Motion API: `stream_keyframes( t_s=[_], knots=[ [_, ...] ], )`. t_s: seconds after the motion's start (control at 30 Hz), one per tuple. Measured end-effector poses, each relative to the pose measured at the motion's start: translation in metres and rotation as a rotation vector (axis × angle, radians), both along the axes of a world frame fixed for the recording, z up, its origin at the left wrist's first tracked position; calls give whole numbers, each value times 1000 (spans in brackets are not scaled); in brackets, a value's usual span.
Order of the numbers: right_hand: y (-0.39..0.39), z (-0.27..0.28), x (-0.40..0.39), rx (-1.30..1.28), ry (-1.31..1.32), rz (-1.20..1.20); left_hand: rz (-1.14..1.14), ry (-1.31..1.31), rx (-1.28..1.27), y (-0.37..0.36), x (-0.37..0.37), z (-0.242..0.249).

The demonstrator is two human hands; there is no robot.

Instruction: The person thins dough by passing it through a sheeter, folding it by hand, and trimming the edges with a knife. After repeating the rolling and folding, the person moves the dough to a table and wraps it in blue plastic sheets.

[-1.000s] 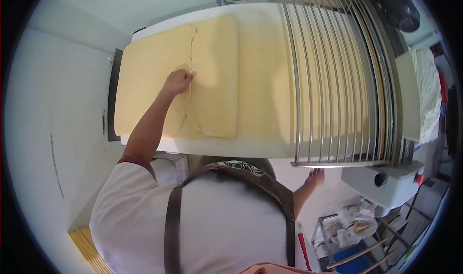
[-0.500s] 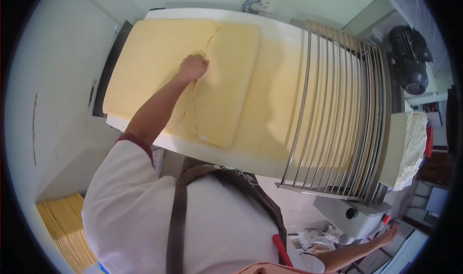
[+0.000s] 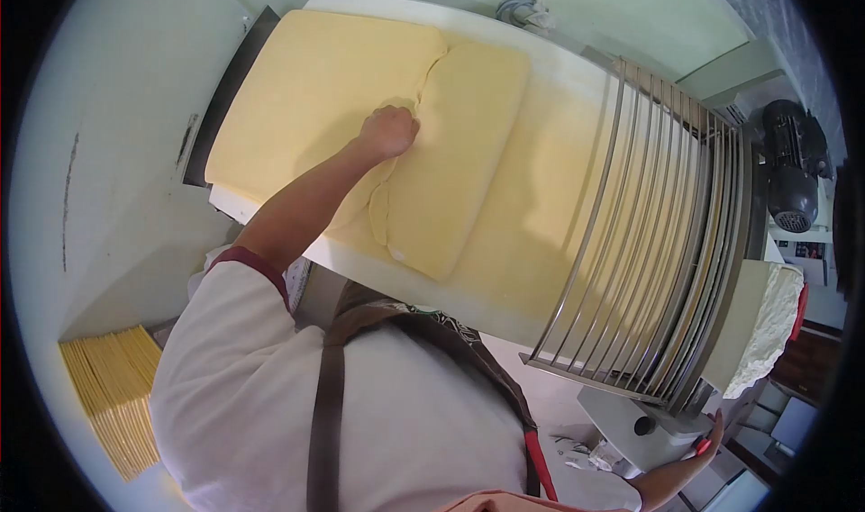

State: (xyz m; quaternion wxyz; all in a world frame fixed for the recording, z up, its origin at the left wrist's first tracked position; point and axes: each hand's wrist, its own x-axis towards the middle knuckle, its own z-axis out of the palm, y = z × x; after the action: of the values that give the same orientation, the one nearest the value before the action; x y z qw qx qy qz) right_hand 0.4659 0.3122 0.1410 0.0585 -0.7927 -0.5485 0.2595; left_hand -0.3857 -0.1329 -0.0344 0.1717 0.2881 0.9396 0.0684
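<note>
Dough (image 3: 315, 98) under a fisted left hand (image 3: 389, 132).
Fist presses the fold seam; right hand (image 3: 707, 440) (grip unclear) reaches the machine (image 3: 649, 422).

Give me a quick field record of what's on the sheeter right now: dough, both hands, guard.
dough: yellow dough sheet lies on the white belt, one end folded over into a thicker flap
left hand: left hand closed, pressed at the seam by the fold
right hand: right hand low beside the machine's side panel; whether it grips anything cannot be told
guard: metal bar guard is down over the belt
</note>
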Motion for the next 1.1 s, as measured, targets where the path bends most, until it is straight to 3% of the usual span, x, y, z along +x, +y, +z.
stream_keyframes(
  t_s=[0.1, 0.2, 0.3, 0.4, 0.47, 0.5, 0.53, 0.6, 0.7, 0.87, 1.03, 1.07, 1.1],
  knots=[
    [-10, -2, 0, 3, 5, -38, -107, -204, -8, -5, -13, 27],
    [-15, -2, -3, 87, 44, -32, -63, 53, 107, 6, -25, -10],
    [-21, -1, -12, 217, 99, -18, -161, 69, 97, 22, -16, -20],
    [-40, 3, -30, 376, 195, -61, -239, -196, 208, 30, -2, 4],
    [-46, 3, -38, 455, 223, -78, -125, -157, 465, 13, 2, 3],
    [-46, 5, -40, 475, 197, -61, -64, -142, 586, -2, 4, 0],
    [-18, -5, 11, 430, -292, 283, -119, 55, 490, -19, 6, -9],
    [-20, -3, 6, 457, -370, 286, -247, 446, 294, -46, 7, -24],
    [-39, 5, -12, 593, -482, 258, -314, 263, 157, -63, -2, -20],
    [-116, -13, -40, 948, -576, 143, -347, 371, 81, -120, -109, -24],
    [-194, -25, -85, 1021, -587, 264, -250, 499, 21, -114, -282, -43],
    [-246, -19, -187, 1104, -326, 168, -243, 471, 63, -106, -304, -48],
    [-255, -33, -212, 1145, -363, 309, -238, 436, 104, -100, -321, -48]
  ],
)
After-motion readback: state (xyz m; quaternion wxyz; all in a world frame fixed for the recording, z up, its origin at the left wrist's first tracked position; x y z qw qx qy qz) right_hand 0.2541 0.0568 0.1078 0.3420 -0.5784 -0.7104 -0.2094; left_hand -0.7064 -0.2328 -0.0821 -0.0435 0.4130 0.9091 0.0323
